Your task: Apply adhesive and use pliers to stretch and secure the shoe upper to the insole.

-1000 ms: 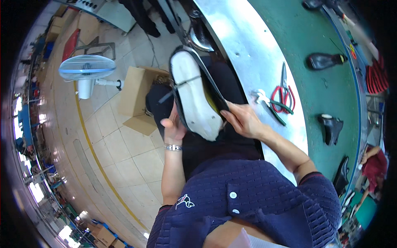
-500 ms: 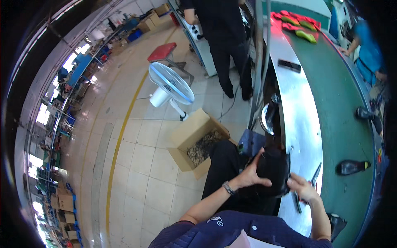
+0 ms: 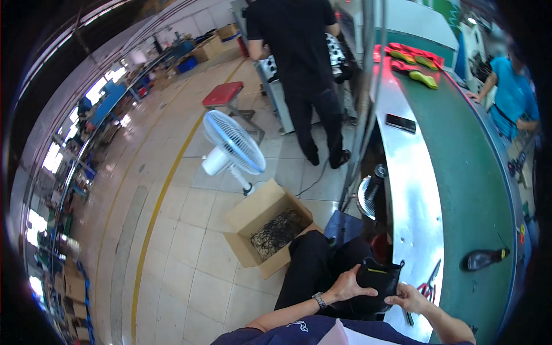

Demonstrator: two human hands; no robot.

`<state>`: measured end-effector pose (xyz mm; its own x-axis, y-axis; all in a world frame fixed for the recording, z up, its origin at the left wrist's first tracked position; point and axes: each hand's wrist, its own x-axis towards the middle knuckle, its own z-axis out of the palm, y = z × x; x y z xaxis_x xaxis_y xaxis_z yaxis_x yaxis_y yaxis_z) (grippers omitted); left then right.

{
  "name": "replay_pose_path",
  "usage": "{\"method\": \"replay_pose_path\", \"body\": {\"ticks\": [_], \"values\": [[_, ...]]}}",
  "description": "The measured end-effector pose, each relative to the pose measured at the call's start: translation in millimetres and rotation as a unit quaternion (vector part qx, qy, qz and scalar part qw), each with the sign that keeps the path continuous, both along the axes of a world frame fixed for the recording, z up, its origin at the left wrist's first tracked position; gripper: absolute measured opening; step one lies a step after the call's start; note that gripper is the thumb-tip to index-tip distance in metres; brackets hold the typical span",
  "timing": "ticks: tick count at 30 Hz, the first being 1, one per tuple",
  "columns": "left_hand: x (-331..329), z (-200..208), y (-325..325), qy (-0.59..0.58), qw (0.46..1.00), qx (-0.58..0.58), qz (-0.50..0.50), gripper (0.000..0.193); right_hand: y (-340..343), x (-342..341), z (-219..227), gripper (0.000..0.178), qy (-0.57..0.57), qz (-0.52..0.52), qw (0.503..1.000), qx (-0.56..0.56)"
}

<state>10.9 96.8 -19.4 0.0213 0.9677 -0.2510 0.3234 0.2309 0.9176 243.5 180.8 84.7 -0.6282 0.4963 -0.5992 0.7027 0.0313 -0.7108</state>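
Just above my lap I hold a black boot (image 3: 380,282) by its sides. Its upper end shows a yellow strip and a small loop at the corner; its lower part is hidden by my hands and dark clothing. My left hand (image 3: 351,287), a bracelet at its wrist, grips the left side with the thumb across the front. On the right edge, my right hand (image 3: 409,299) pinches the boot between thumb and fingers. Red-handled scissors (image 3: 426,288) lie on the metal ledge beside my right hand, along with another dark tool (image 3: 409,318).
A green conveyor belt (image 3: 460,190) runs along the metal ledge (image 3: 411,190) at right, carrying a black shoe (image 3: 483,260). A phone (image 3: 401,123) rests on the ledge. An open carton (image 3: 241,250), a fan (image 3: 236,141) and a red stool (image 3: 223,94) stand left. Two people work farther off.
My view has tilted, so the surroundings sit lower. The boot has turned in my hands, and its yellow strip and loop now show. Both hands keep hold of it.
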Motion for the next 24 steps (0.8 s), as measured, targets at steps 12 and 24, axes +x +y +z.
{"method": "replay_pose_path", "body": {"ticks": [12, 24], "values": [[-13, -9, 11, -0.077, 0.997, 0.024, -0.003, 0.100, -12, -27, -3, 0.050, 0.034, -0.205, 0.972, -0.114], [-33, 6, 28, -0.407, 0.913, 0.024, -0.025, 0.069, -16, -50, 33, 0.067, 0.121, -0.112, 0.986, 0.020]]}}
